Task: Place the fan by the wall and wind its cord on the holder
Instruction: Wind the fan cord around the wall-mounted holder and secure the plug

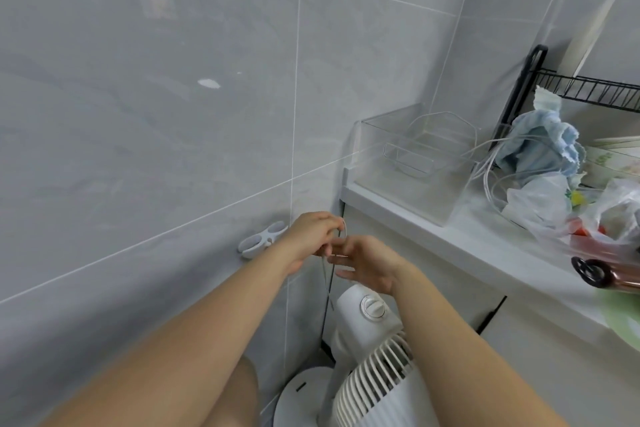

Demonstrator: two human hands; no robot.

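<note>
A white fan (367, 350) stands on the floor against the grey tiled wall, its round base (304, 395) and knob on top showing. A white cord holder (263, 240) is stuck on the wall, just left of my hands. My left hand (311, 236) pinches a loop of the thin white cord (327, 282), which hangs down toward the fan. My right hand (367, 263) is right beside it with fingers spread, touching the cord near the left hand's fingertips.
A white counter (450, 229) runs along the right, with a clear plastic bin (415, 163), a black wire rack (588, 90), blue cloth, plastic bags and loose white cables. My bare knee shows at the bottom, by the fan base.
</note>
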